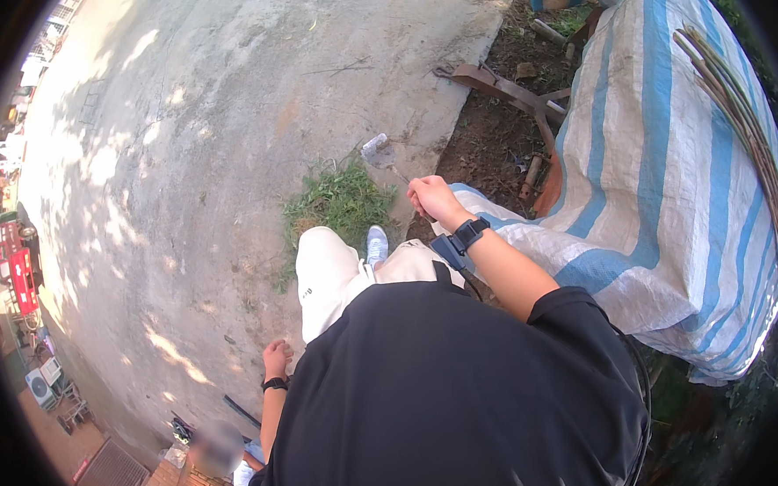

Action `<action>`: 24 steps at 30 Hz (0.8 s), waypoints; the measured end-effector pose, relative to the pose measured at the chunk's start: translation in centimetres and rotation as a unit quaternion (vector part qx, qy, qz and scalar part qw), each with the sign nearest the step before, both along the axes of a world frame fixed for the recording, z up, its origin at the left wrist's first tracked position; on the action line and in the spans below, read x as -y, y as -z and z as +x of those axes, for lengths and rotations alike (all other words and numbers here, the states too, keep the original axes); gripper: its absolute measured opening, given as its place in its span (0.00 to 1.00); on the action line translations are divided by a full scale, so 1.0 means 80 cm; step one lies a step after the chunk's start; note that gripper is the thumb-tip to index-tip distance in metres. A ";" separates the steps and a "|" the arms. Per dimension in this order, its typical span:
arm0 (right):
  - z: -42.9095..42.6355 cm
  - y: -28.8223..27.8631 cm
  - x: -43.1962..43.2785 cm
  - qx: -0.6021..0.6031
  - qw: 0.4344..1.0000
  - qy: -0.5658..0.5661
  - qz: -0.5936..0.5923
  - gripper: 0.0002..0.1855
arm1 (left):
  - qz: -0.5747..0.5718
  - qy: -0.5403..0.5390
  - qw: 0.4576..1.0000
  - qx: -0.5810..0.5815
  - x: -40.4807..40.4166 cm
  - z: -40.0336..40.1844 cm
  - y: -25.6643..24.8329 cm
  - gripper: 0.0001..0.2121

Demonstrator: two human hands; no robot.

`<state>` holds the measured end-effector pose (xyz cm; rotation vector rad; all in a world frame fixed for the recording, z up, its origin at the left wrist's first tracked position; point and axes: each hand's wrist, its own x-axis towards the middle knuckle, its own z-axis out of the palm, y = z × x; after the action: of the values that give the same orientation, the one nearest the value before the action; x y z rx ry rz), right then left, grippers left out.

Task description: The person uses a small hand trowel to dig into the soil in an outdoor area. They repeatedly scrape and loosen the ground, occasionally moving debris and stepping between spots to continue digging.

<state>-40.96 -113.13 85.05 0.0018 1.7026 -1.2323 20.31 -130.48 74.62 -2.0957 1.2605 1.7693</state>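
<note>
My right hand (431, 199) is closed around the handle of a small hand tool with a flat, pale, dirt-marked blade (378, 151), perhaps a trowel or hand hoe. The blade is held out over the concrete beside a heap of cut green weeds (348, 198). My shoe (376, 244) is at the near side of the heap. On the left, my left hand (278, 356) hangs beside my leg with its fingers partly bent; nothing is visible in it. Each wrist has a dark band.
A blue-and-white striped tarpaulin (670, 159) covers a bulky object at right, with long thin stalks (746, 110) on top. A rusty metal frame (496, 87) juts over the soil strip. Another person (220, 448) is at lower left; a red vehicle (21, 276) stands farther off.
</note>
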 end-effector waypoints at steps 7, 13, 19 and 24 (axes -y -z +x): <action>-0.198 0.020 0.124 -0.012 0.998 0.066 -0.004 0.16 | 0.016 0.171 0.984 0.042 0.159 -0.103 0.078 0.08; -0.313 0.137 0.125 -0.030 0.979 0.139 0.146 0.25 | 0.040 0.380 0.923 0.041 0.434 -0.384 0.087 0.07; -0.288 0.155 0.078 0.057 0.907 0.273 0.315 0.28 | -0.097 0.393 0.914 0.034 0.748 -0.849 0.070 0.08; -0.250 0.163 0.080 0.088 0.839 0.332 0.423 0.27 | -0.301 0.502 0.790 -0.183 0.837 -1.300 -0.058 0.11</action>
<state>-60.95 -119.56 71.97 1.2919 2.0100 -0.7779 -83.66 -197.44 79.22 -0.7567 2.6206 1.3128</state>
